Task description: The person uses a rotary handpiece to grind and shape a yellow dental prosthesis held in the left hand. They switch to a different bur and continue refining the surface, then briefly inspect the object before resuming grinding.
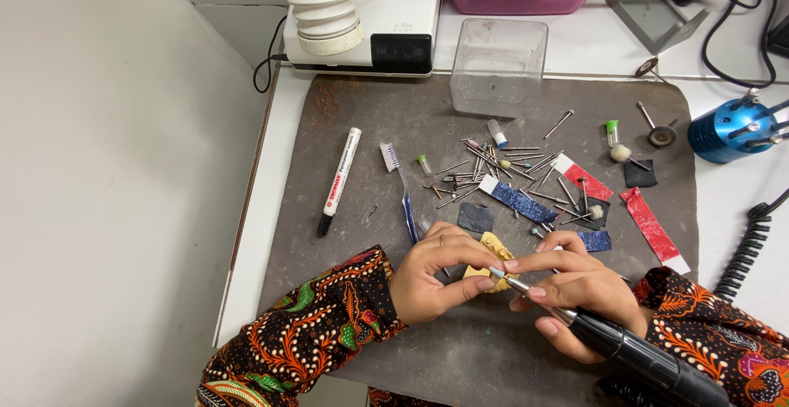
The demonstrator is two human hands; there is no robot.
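Right hand [575,292]: near right, closed around black rotary handpiece [641,358], pen-style, tip on the cast.
Left hand [436,271]: fingers pinched on yellow dental cast [491,261], near centre of grey mat [370,127].
Cast: likely light, stiff, brittle; best held by its edges.
Far: scattered burs [493,164], toothbrush [403,193], marker [339,181], clear box [499,66].

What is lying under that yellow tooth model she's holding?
Under the yellow tooth model only the grey mat shows; the left hand and right hand cover its underside.
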